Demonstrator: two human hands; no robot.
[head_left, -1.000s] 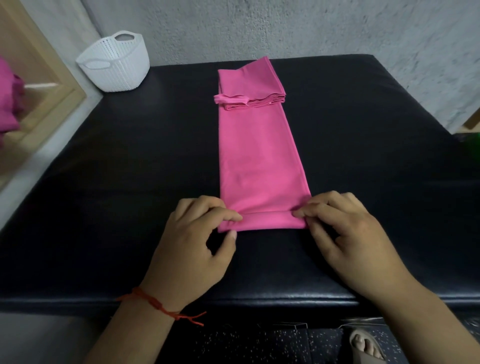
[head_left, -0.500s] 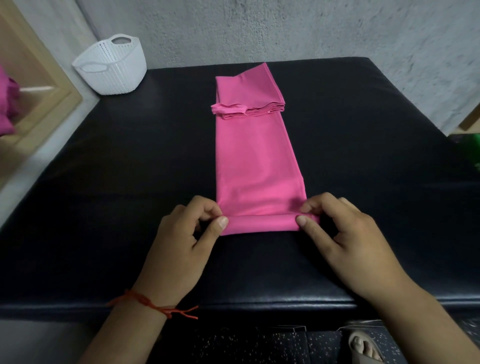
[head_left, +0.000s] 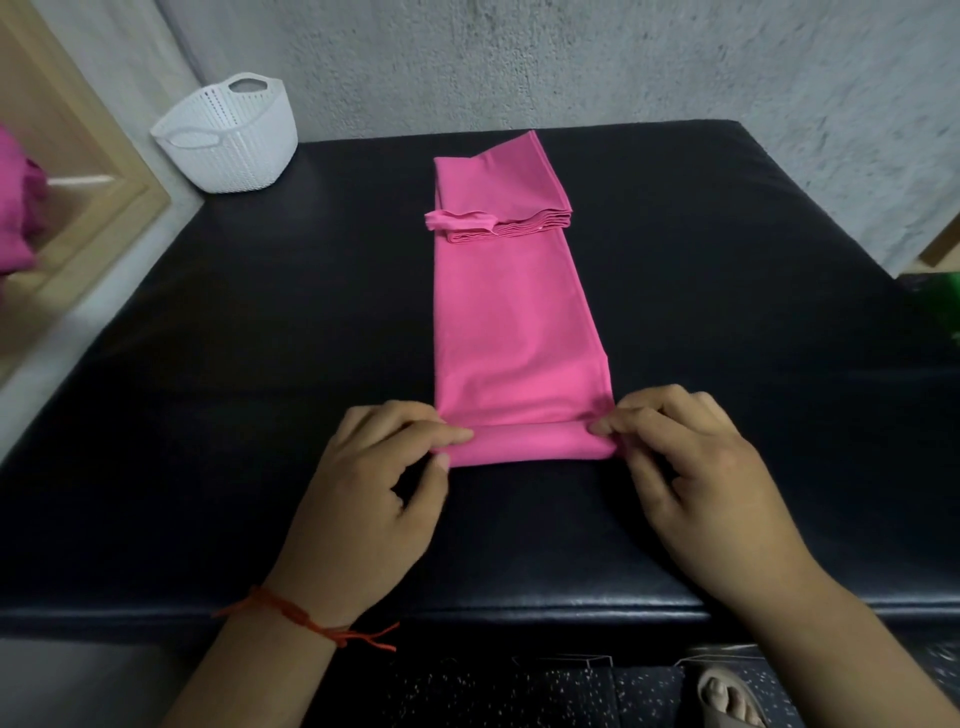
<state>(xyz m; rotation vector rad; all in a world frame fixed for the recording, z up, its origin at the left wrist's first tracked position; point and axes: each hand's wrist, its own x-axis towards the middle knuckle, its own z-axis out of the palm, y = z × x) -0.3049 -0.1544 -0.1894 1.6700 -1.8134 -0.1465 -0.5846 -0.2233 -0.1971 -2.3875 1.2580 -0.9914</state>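
One black table (head_left: 208, 415). One long pink cloth (head_left: 514, 338), centre, near end rolled. One white basket (head_left: 234, 140), 10 o'clock. One folded pink stack (head_left: 498, 187), 12 o'clock. Two hands, 6 o'clock: left hand (head_left: 374, 499) and right hand (head_left: 696, 478), fingers curled, each pinching a roll end.

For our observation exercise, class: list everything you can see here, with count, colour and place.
pink cloth strip: one, pink, lengthwise mid-table, near end rolled
folded cloths: one stack, pink, on the strip's far end
basket: one, white, by the table's far left corner
table: one, black, padded, under the cloths
wooden frame: one, pale, far left
wrist thread: one, red, left wrist
left hand: one, pinching the roll's left end
right hand: one, pinching the roll's right end
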